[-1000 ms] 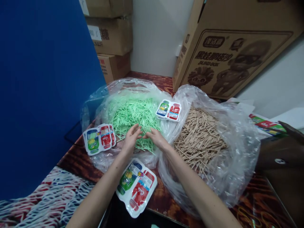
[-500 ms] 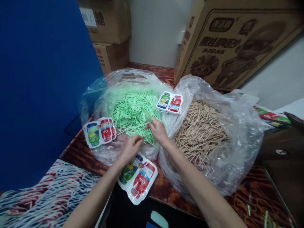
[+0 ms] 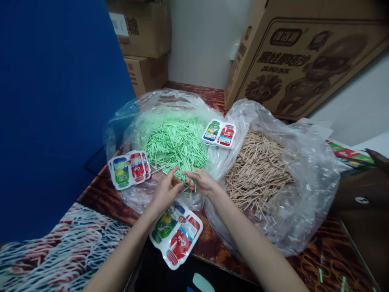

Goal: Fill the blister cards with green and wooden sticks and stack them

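A heap of thin green sticks [image 3: 174, 140] lies in a clear plastic bag. At its front edge my right hand [image 3: 204, 183] has its fingers curled around a few green sticks, whose ends poke out. My left hand [image 3: 165, 190] is close beside it, thumb and index finger apart; nothing shows clearly between them. Below my wrists a bottle-shaped Sprite and Cola pack [image 3: 178, 235] lies over the table's front edge. To the left is a small stack of similar packs [image 3: 129, 169], and another stack [image 3: 219, 133] sits between the two bags.
Brown sticks [image 3: 258, 172] fill a second clear bag [image 3: 316, 202] on the right. Cardboard boxes [image 3: 304, 61] stand behind. A blue panel [image 3: 60, 101] is on the left, above a striped net-like bundle [image 3: 60, 251]. Rubber bands [image 3: 316, 265] lie front right.
My right hand has drawn back toward me from the green heap, now with sticks in its fingers. My left hand's thumb and index finger have spread apart beside it.
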Motion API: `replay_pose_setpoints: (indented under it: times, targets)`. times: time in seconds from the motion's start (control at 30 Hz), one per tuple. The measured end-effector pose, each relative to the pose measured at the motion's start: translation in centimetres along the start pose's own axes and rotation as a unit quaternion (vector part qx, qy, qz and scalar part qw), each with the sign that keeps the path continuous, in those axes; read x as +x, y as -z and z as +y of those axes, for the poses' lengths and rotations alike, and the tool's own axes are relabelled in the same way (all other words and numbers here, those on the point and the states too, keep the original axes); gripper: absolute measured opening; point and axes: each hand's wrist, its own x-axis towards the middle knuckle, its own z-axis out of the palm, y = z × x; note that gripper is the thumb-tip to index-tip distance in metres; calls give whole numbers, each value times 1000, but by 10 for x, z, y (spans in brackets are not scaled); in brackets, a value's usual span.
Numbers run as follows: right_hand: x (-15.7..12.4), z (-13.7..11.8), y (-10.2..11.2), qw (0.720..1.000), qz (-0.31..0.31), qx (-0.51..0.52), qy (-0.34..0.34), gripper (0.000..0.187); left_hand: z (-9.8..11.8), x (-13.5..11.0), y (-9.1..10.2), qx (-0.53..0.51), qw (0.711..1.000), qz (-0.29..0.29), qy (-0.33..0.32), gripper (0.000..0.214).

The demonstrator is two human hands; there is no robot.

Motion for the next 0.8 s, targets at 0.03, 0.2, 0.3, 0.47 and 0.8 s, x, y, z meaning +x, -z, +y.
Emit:
replay_pose_setpoints:
  times: [0.03, 0.2, 0.3, 0.47, 0.8]
  targets:
    - [0, 5, -1, 1000, -4, -10, 8, 29, 2, 3, 1, -3, 1000, 15, -1, 57]
    - [1, 22, -4, 997, 14, -68, 16, 18, 13, 11, -2, 73, 989, -68, -113, 33]
    - [-3, 22, -4, 998, 4, -68, 1, 13, 17, 12, -6, 91, 981, -78, -151, 21]
    - [-12, 15, 1, 1000, -13, -7, 25, 22, 11, 26, -5, -23, 995, 5, -98, 13]
    - [-11, 26, 9, 967, 166, 25, 194, 30, -4, 11, -9, 193, 979, 51, -46, 14]
